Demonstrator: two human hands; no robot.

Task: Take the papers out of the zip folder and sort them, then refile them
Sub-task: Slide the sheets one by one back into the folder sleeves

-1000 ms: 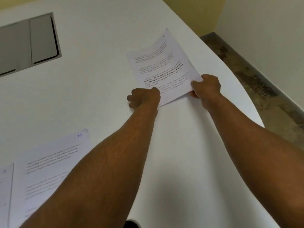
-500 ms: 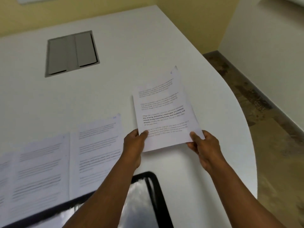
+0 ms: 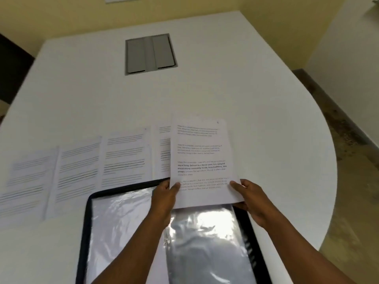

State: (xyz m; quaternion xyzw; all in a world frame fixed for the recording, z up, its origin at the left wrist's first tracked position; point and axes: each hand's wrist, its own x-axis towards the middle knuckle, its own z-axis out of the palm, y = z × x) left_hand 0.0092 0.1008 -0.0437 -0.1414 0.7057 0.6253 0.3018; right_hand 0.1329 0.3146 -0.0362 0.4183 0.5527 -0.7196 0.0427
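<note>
A printed sheet of paper [image 3: 202, 160] is lifted above the far edge of the zip folder. My left hand [image 3: 165, 193] pinches its lower left corner, thumb on top. My right hand [image 3: 249, 194] pinches its lower right corner. The zip folder [image 3: 244, 218] has a black border and a shiny clear cover, and it lies flat on the white table [image 3: 256, 124] right in front of me. Several printed sheets [image 3: 123, 158] lie side by side in a row to the left, beyond the folder. The sheet in my hands hides part of the rightmost one.
A grey cable hatch [image 3: 150, 53] is set into the table at the back middle. The table's rounded right edge [image 3: 333, 177] drops to a brown floor. Yellow walls stand behind.
Both hands have pulled the sheet from the far right of the table back towards me and lifted it. It is now over the folder's far edge. The view has swung left.
</note>
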